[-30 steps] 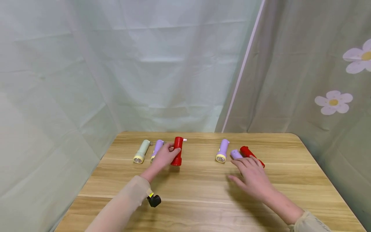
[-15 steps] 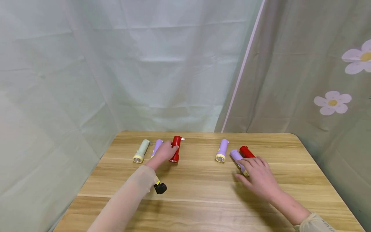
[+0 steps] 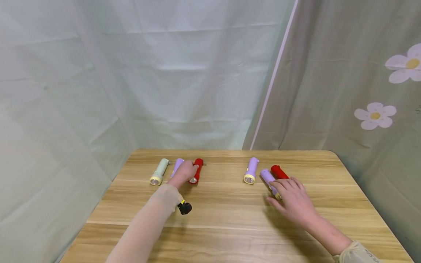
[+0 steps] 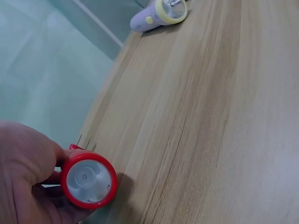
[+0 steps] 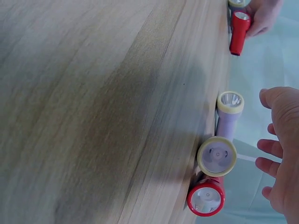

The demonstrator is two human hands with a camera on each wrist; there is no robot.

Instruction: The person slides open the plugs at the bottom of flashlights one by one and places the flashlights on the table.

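Note:
My left hand (image 3: 185,171) grips a red flashlight (image 3: 198,168) at the far left of the table; its lens (image 4: 89,181) faces the left wrist camera. Right beside it lies a purple flashlight (image 3: 177,166), partly hidden by this hand, then a pale green flashlight (image 3: 159,171) with a yellow rim. My right hand (image 3: 292,199) hovers with loosely spread fingers over another purple flashlight (image 3: 269,179) and a second red flashlight (image 3: 279,171), partly covering both. In the right wrist view its fingers (image 5: 270,147) stand apart from them. Left of those lies one more purple flashlight (image 3: 251,170).
The wooden table (image 3: 217,226) has its far edge against a pale hanging curtain (image 3: 197,91). A grey curtain with printed flowers (image 3: 375,116) hangs at the right. A small black device (image 3: 185,208) sticks out from my left wrist.
My left hand has lowered the red flashlight and brought it left, next to the purple one. My right hand has shifted slightly right, uncovering more of the purple flashlight below it.

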